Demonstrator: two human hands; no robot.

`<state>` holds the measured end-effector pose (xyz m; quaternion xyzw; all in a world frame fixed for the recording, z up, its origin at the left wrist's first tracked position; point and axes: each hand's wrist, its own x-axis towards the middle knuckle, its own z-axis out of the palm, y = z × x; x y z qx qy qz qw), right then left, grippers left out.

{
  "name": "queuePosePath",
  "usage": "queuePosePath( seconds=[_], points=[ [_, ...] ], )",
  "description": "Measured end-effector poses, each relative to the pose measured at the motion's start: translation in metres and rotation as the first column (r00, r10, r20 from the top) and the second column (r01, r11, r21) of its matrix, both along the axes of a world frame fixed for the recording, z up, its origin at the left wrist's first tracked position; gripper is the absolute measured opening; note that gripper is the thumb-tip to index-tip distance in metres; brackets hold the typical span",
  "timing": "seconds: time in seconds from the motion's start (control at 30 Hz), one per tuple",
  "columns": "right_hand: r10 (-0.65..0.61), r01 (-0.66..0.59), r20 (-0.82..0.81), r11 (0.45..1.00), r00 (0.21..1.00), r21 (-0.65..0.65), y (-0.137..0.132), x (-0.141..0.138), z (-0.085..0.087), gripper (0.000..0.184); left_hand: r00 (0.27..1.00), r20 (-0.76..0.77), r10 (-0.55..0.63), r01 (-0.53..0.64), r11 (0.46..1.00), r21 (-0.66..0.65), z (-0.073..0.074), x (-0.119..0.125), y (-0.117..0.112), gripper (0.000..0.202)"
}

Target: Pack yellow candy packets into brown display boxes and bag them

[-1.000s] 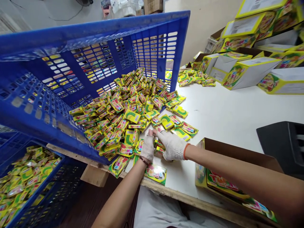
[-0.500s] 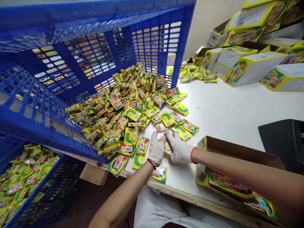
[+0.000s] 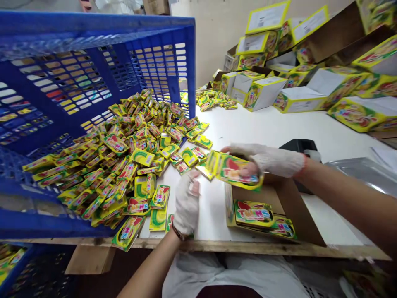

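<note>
Right hand gripped a packet stack above the carton; left hand lay half-open, empty, on the surface just beside.

- Packet stack: flat yellow-green packets with fruit print, slightly fanned and tilted, gripped at one end in the right hand, held just above the open carton.
- Packed packets: same print, laid flat inside the carton.

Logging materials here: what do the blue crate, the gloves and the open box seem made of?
Blue crate: moulded plastic, slight sheen, slotted walls. Gloves: white knit, probably cotton, visible weave. Open box: cardboard, raw brown inside, yellow print outside.
</note>
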<state>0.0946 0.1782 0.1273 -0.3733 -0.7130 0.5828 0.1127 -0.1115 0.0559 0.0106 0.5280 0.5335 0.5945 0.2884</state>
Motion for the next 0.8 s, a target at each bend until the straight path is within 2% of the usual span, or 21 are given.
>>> queuePosePath(
  seconds=[0.03, 0.07, 0.1, 0.13, 0.2, 0.23, 0.3, 0.4, 0.47, 0.53, 0.63, 0.7, 0.77, 0.8],
  points=[
    [-0.014, 0.014, 0.000, 0.995, 1.000, -0.098, -0.001, 0.020, 0.002, 0.073, 0.990, -0.121, -0.066, 0.081, 0.989, 0.121, 0.000, 0.012, -0.009, 0.033],
    [-0.025, 0.026, 0.011, 0.979, 1.000, -0.200, -0.003, 0.038, 0.000, 0.068, 0.954, -0.270, -0.133, 0.196, 0.955, 0.222, 0.000, 0.025, -0.018, 0.032],
    [-0.038, 0.043, 0.023, 0.956, 0.999, -0.291, -0.006, 0.053, -0.007, 0.063, 0.889, -0.424, -0.171, 0.308, 0.909, 0.280, -0.003, 0.037, -0.024, 0.035],
    [-0.036, 0.048, 0.041, 0.928, 0.999, -0.369, -0.008, 0.065, -0.016, 0.060, 0.811, -0.552, -0.194, 0.402, 0.870, 0.284, -0.006, 0.049, -0.030, 0.038],
    [-0.028, 0.056, 0.068, 0.888, 0.997, -0.456, -0.011, 0.076, -0.041, 0.055, 0.666, -0.715, -0.210, 0.493, 0.844, 0.212, -0.016, 0.065, -0.035, 0.041],
    [-0.021, 0.053, 0.072, 0.878, 0.997, -0.476, -0.012, 0.076, -0.054, 0.053, 0.614, -0.758, -0.220, 0.508, 0.845, 0.167, -0.021, 0.070, -0.036, 0.039],
    [-0.021, 0.046, 0.056, 0.864, 0.998, -0.502, -0.010, 0.071, -0.075, 0.049, 0.558, -0.793, -0.245, 0.535, 0.837, 0.119, -0.031, 0.073, -0.036, 0.034],
    [0.056, -0.033, 0.029, 0.858, 0.998, -0.513, -0.004, 0.055, -0.091, 0.045, 0.562, -0.790, -0.246, 0.556, 0.819, 0.141, -0.039, 0.067, -0.035, 0.032],
    [0.137, -0.104, 0.049, 0.901, 0.989, -0.420, -0.003, 0.044, -0.094, 0.047, 0.599, -0.768, -0.226, 0.550, 0.814, 0.189, -0.040, 0.063, -0.034, 0.032],
    [0.155, -0.124, 0.107, 0.960, 0.982, -0.251, -0.006, 0.034, -0.098, 0.052, 0.634, -0.743, -0.215, 0.552, 0.799, 0.239, -0.039, 0.062, -0.034, 0.032],
    [0.045, -0.057, 0.230, 0.997, 0.972, 0.049, -0.016, 0.023, -0.105, 0.057, 0.671, -0.693, -0.264, 0.571, 0.780, 0.256, -0.037, 0.063, -0.037, 0.032],
    [-0.011, -0.074, 0.302, 0.961, 0.953, 0.266, -0.023, 0.019, -0.107, 0.053, 0.703, -0.626, -0.337, 0.571, 0.793, 0.215, -0.034, 0.060, -0.038, 0.028],
    [-0.016, -0.141, 0.351, 0.899, 0.936, 0.416, -0.028, 0.016, -0.107, 0.047, 0.755, -0.560, -0.341, 0.492, 0.860, 0.140, -0.031, 0.051, -0.032, 0.026],
    [-0.005, -0.177, 0.375, 0.876, 0.927, 0.449, -0.029, 0.015, -0.106, 0.044, 0.787, -0.536, -0.305, 0.422, 0.900, 0.107, -0.028, 0.044, -0.023, 0.027]
  ],
)
